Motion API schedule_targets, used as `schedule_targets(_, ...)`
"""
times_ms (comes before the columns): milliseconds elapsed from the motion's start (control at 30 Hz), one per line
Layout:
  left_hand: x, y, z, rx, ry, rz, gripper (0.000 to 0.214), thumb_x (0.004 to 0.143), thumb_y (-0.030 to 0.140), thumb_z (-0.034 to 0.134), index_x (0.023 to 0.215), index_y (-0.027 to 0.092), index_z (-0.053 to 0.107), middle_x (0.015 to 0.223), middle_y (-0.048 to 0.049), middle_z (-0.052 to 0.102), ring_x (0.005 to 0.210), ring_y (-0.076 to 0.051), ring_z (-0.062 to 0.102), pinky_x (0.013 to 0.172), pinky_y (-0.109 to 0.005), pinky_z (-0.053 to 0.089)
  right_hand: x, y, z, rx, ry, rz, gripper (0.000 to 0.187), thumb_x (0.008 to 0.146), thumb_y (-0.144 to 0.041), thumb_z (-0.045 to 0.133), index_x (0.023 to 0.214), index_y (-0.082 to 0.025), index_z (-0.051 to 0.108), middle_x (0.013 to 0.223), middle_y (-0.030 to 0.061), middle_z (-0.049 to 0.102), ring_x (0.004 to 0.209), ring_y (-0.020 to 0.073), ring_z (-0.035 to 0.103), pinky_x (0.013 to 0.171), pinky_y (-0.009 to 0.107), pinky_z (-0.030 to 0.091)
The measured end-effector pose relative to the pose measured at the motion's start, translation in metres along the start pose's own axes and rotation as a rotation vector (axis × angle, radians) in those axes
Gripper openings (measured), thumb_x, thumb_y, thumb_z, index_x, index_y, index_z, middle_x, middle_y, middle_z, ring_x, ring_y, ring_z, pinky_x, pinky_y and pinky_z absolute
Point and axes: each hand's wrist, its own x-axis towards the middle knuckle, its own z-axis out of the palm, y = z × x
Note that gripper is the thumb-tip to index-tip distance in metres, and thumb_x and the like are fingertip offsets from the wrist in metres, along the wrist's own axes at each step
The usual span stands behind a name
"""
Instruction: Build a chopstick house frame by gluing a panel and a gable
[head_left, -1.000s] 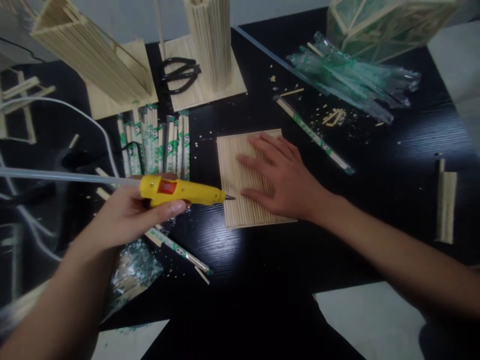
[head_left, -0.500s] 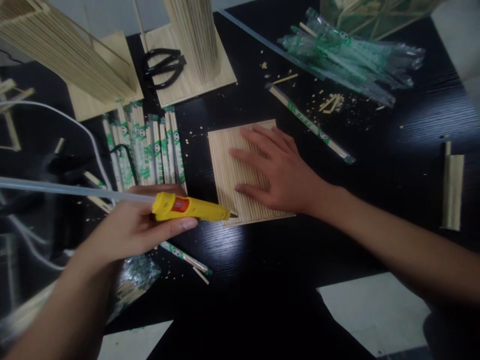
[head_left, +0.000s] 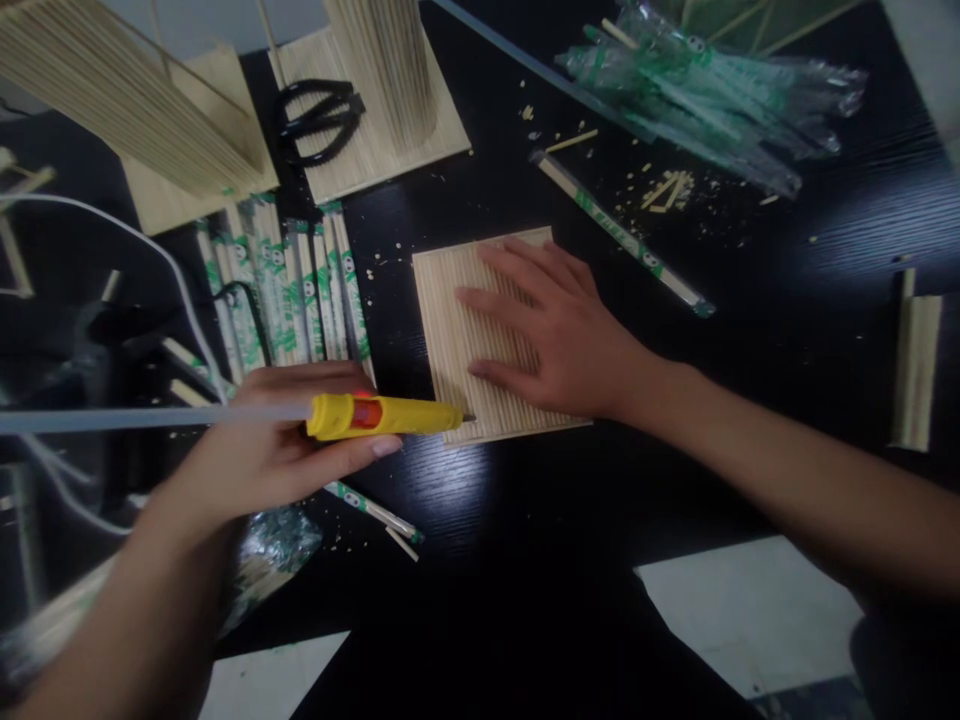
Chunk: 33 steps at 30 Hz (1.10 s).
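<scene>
Over the last second I've brought the yellow glue gun [head_left: 409,416] down toward the near left corner of the stick panel [head_left: 450,330], and its body now lies almost level across my view, where half a second ago it dipped more toward the nozzle [head_left: 469,417]. My whole view has shifted a little too, so the bench [head_left: 525,520] and what's on it sit higher. My left hand [head_left: 274,455] is wrapped round the gun, thumb stretched along its near side, the forearm coming up from the lower left. The nozzle is over the panel just in from its left edge; I can't tell whether it touches. My right hand [head_left: 562,335] has kept its place, palm down on the panel's right part, holding nothing, fingers spread wide and pointing left, with the forearm slanting in from the right. The panel lies flat on the bench between my hands, near the wrapped chopsticks [head_left: 292,290] on its left. A long glue stick [head_left: 165,418] trails from the back of the gun.
</scene>
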Motion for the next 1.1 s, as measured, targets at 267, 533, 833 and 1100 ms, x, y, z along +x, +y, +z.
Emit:
schedule_targets(267, -0.0026, -0.0029, -0.0024, 0.102, -0.059, 0.083, 0.017, 0.088, 0.027, 0.077, 0.080, 0.022, 0.063, 0.075, -0.0020, 0.068, 0.064, -0.015, 0.063, 0.054, -0.029, 0.049, 0.0002, -0.0009, -0.0011, 0.000, -0.014, 0.007, 0.066, 0.096, -0.068, 0.057, 0.154, -0.037, 0.051, 0.169, 0.0056, 0.040, 0.159, 0.0387, 0.027, 0.126, 0.069, 0.019)
schedule_targets(533, -0.0017, -0.0039, -0.0023, 0.059, -0.122, 0.147, 0.016, 0.087, 0.022, 0.079, 0.083, 0.022, 0.063, 0.077, -0.0029, 0.069, 0.064, -0.016, 0.065, 0.056, -0.029, 0.053, 0.0003, -0.0007, -0.0010, 0.001, -0.014, 0.011, 0.066, 0.096, -0.068, 0.057, 0.154, -0.036, 0.052, 0.169, 0.0065, 0.040, 0.158, 0.0396, 0.028, 0.125, 0.071, 0.020)
schedule_targets(833, 0.0035, 0.0041, -0.0002, 0.040, -0.146, 0.170, 0.015, 0.088, 0.025, 0.079, 0.082, 0.021, 0.066, 0.076, -0.0039, 0.073, 0.062, -0.016, 0.069, 0.053, -0.026, 0.055, 0.0003, -0.0009, -0.0005, -0.001, -0.014, 0.014, 0.068, 0.096, -0.068, 0.058, 0.154, -0.034, 0.052, 0.170, 0.0075, 0.038, 0.158, 0.0410, 0.028, 0.125, 0.070, 0.020)
schedule_targets(1100, -0.0020, -0.0010, -0.0016, 0.101, -0.113, 0.077, 0.017, 0.088, 0.029, 0.078, 0.081, 0.022, 0.064, 0.074, -0.0010, 0.068, 0.059, -0.013, 0.063, 0.051, -0.025, 0.048, 0.0003, -0.0008, -0.0002, -0.007, -0.006, 0.005, 0.066, 0.097, -0.069, 0.056, 0.154, -0.036, 0.051, 0.169, 0.0059, 0.040, 0.159, 0.0380, 0.028, 0.125, 0.070, 0.021)
